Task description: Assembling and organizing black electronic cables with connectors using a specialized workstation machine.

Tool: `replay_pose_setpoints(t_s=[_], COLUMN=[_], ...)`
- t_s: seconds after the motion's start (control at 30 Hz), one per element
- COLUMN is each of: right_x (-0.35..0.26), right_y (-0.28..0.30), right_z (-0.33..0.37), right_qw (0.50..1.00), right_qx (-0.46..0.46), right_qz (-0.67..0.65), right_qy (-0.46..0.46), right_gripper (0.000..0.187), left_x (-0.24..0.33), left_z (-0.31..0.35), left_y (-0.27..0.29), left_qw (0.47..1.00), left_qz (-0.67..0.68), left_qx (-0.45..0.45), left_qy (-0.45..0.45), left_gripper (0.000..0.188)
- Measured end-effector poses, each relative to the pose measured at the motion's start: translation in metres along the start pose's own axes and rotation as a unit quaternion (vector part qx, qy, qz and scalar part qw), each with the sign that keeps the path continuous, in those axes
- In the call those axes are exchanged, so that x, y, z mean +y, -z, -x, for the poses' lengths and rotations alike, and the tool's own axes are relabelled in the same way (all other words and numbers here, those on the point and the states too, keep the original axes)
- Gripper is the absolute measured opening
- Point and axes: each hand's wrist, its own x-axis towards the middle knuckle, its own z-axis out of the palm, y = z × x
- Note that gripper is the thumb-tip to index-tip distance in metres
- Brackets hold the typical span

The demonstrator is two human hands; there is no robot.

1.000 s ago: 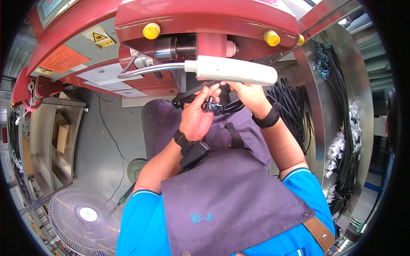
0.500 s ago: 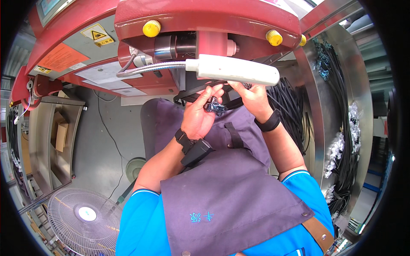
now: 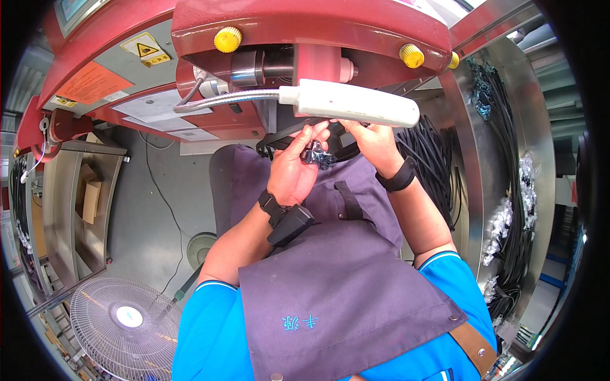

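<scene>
A black strap, which looks like a belt (image 3: 277, 137), stretches between my two hands just below the white lamp head. My left hand (image 3: 295, 170) is turned palm up with its fingers curled round the strap. A dark, shiny piece in clear film, perhaps a wrapped buckle (image 3: 318, 155), lies against its fingers. My right hand (image 3: 379, 147) pinches the strap farther right, thumb on top; its fingertips are partly hidden by the lamp head (image 3: 356, 103). Both hands are over my purple apron (image 3: 318, 273), close under the red machine (image 3: 305, 25).
Yellow knobs (image 3: 228, 39) and a roller shaft (image 3: 277, 68) sit on the machine ahead. Many black straps (image 3: 429, 162) hang at the right, beside a metal trough (image 3: 486, 184) holding more with film-wrapped ends. A floor fan (image 3: 127, 320) stands lower left, near a cable (image 3: 166, 203).
Both hands have shifted very slightly left with the strap, and the wrapped piece has moved a little up and left. My grip looks the same.
</scene>
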Motion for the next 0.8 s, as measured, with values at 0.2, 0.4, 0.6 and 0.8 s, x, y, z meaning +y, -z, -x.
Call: replay_pose_setpoints(t_s=[0.2,0.4,0.6,0.8], right_x=[-0.004,0.009,0.016,0.007], right_y=[0.001,0.015,0.01,0.006], right_z=[0.003,0.015,0.025,0.022], right_qw=[0.997,0.992,0.993,0.99], right_qx=[0.038,0.023,0.052,0.05], right_qz=[-0.034,-0.076,-0.103,-0.127], right_qy=[-0.054,-0.098,0.005,-0.03], right_gripper=[0.02,0.012,0.019,0.016], left_x=[-0.004,-0.003,-0.004,-0.002], left_z=[-0.002,0.004,0.008,0.007], left_y=[-0.005,-0.01,-0.003,-0.002], left_qw=[1.0,0.999,0.995,0.997], left_qz=[0.006,-0.017,-0.063,-0.064], left_qx=[-0.013,-0.04,-0.068,-0.041], left_qy=[-0.005,-0.009,-0.029,-0.021], left_gripper=[0.016,0.018,0.022,0.018])
